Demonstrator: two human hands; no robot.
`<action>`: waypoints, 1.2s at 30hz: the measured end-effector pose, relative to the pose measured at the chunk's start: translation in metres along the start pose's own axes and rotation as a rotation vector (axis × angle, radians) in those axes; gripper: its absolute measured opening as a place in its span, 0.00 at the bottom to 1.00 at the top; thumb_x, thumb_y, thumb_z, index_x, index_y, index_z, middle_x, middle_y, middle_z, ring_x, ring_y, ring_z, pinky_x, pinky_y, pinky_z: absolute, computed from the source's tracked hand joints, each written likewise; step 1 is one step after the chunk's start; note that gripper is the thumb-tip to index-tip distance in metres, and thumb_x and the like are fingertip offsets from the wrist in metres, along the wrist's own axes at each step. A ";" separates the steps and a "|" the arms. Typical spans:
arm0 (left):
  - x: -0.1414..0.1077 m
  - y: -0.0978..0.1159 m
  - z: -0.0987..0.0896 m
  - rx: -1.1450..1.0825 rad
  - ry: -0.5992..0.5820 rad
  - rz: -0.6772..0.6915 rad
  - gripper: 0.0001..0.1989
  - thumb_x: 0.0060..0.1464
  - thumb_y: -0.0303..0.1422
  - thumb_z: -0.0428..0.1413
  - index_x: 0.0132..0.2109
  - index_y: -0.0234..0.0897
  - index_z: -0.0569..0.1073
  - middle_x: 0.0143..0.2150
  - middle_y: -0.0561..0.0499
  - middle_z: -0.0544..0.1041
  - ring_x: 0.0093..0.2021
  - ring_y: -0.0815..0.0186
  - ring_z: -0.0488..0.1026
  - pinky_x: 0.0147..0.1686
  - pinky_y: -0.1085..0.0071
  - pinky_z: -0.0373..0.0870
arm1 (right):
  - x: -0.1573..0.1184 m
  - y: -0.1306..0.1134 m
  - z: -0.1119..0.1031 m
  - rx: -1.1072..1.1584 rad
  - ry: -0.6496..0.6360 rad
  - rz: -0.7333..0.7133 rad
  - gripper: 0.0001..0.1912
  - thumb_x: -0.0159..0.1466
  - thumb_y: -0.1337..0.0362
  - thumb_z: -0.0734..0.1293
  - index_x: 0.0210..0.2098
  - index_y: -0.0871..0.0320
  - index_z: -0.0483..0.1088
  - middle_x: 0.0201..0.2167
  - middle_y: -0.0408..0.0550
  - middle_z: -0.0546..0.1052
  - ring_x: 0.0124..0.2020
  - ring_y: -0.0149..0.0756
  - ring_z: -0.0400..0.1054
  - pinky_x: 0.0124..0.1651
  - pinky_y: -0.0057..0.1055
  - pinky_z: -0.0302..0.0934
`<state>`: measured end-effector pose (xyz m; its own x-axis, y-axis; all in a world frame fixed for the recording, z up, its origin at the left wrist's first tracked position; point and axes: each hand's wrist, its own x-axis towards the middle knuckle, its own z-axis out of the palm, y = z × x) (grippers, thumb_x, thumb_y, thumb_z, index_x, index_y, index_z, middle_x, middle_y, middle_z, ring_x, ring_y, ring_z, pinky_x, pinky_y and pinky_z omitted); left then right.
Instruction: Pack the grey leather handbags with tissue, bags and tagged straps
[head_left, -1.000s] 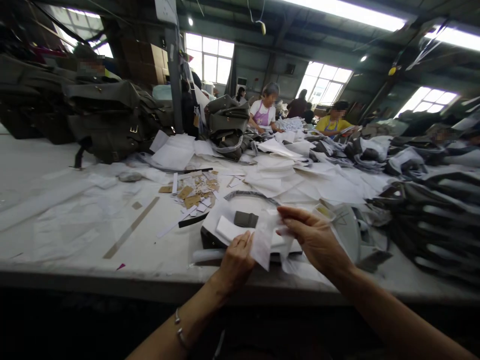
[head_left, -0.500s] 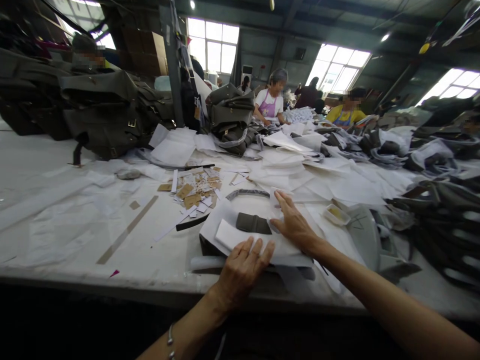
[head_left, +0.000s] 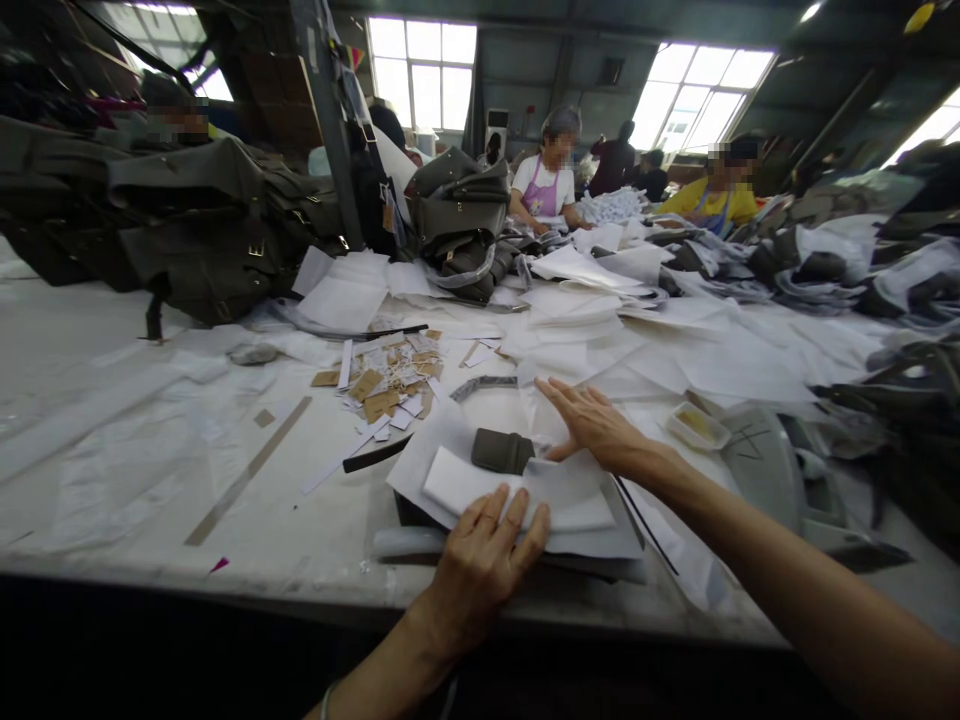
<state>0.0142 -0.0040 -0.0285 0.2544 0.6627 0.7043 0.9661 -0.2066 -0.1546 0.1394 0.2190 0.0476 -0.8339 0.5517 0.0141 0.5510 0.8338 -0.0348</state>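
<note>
White sheet wrapping (head_left: 416, 455) lies over a dark bag near the table's front edge. A dark olive flap piece (head_left: 501, 451) shows through a gap in it, and a wrapped curved strap (head_left: 484, 384) arches behind. My left hand (head_left: 491, 550) rests with spread fingers on a folded white pad (head_left: 457, 485) in front of the flap. My right hand (head_left: 592, 425) is open over the wrapping's right side, fingers stretched toward the strap. The bag's body is mostly hidden under the white sheet.
Paper tags (head_left: 390, 385) lie in a pile behind left. Olive bags (head_left: 199, 230) stand at the far left. White sheets (head_left: 675, 350) spread behind. A small plastic tub (head_left: 697, 427) sits at right, beside a grey machine (head_left: 765, 460). People work across the table.
My right hand has lifted slightly and spread its fingers. The sheet now reaches further right under my right forearm. My left hand stays on the pad. The view has shifted a little.
</note>
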 end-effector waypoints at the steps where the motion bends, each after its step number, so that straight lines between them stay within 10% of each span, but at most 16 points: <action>1: 0.000 0.000 0.000 -0.010 0.001 -0.003 0.17 0.66 0.27 0.45 0.57 0.38 0.72 0.55 0.44 0.76 0.57 0.57 0.71 0.52 0.63 0.71 | -0.004 0.001 -0.007 0.049 0.028 0.049 0.49 0.54 0.54 0.74 0.69 0.59 0.50 0.66 0.63 0.59 0.64 0.56 0.58 0.64 0.52 0.51; 4: 0.003 0.000 -0.002 -0.029 0.008 -0.009 0.17 0.66 0.27 0.45 0.56 0.37 0.73 0.53 0.45 0.77 0.56 0.57 0.72 0.50 0.63 0.72 | -0.023 0.000 -0.029 0.259 0.037 0.166 0.29 0.64 0.49 0.63 0.60 0.58 0.67 0.57 0.57 0.73 0.55 0.51 0.69 0.57 0.44 0.60; 8: 0.004 0.000 -0.003 -0.027 0.025 -0.010 0.16 0.66 0.27 0.45 0.55 0.36 0.73 0.53 0.45 0.77 0.55 0.57 0.73 0.50 0.63 0.72 | -0.050 -0.013 -0.036 0.468 -0.169 0.149 0.30 0.61 0.44 0.66 0.55 0.56 0.71 0.49 0.52 0.79 0.50 0.47 0.72 0.52 0.37 0.63; 15: 0.001 0.000 -0.001 -0.040 0.005 -0.010 0.17 0.66 0.25 0.44 0.55 0.32 0.72 0.55 0.44 0.76 0.58 0.58 0.71 0.53 0.64 0.70 | -0.074 -0.047 -0.028 0.174 -0.011 0.020 0.04 0.61 0.62 0.69 0.35 0.53 0.77 0.34 0.45 0.80 0.38 0.40 0.73 0.44 0.33 0.59; 20: 0.000 -0.002 0.000 -0.027 0.042 -0.008 0.22 0.65 0.24 0.43 0.64 0.33 0.64 0.54 0.43 0.76 0.57 0.60 0.71 0.54 0.64 0.69 | -0.093 -0.066 -0.048 -0.245 0.280 -0.074 0.09 0.60 0.75 0.64 0.27 0.57 0.71 0.27 0.47 0.74 0.29 0.38 0.67 0.37 0.35 0.51; 29: -0.003 -0.001 0.002 0.004 0.040 -0.006 0.24 0.67 0.28 0.41 0.68 0.40 0.58 0.54 0.44 0.76 0.56 0.59 0.72 0.52 0.64 0.68 | -0.127 -0.119 -0.035 -0.330 0.257 -0.203 0.10 0.55 0.78 0.65 0.29 0.56 0.67 0.24 0.46 0.74 0.24 0.38 0.65 0.33 0.36 0.52; 36: -0.005 -0.002 0.004 -0.023 0.043 0.011 0.20 0.66 0.29 0.44 0.62 0.42 0.68 0.54 0.44 0.76 0.56 0.57 0.72 0.50 0.62 0.69 | -0.141 -0.113 -0.045 0.296 -0.147 -0.091 0.03 0.57 0.63 0.71 0.31 0.53 0.74 0.29 0.43 0.78 0.30 0.37 0.72 0.34 0.30 0.61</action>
<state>0.0108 -0.0041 -0.0345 0.2620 0.6287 0.7322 0.9620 -0.2306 -0.1463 0.1955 0.0479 0.0946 -0.8865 0.4486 -0.1132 0.4595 0.8250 -0.3290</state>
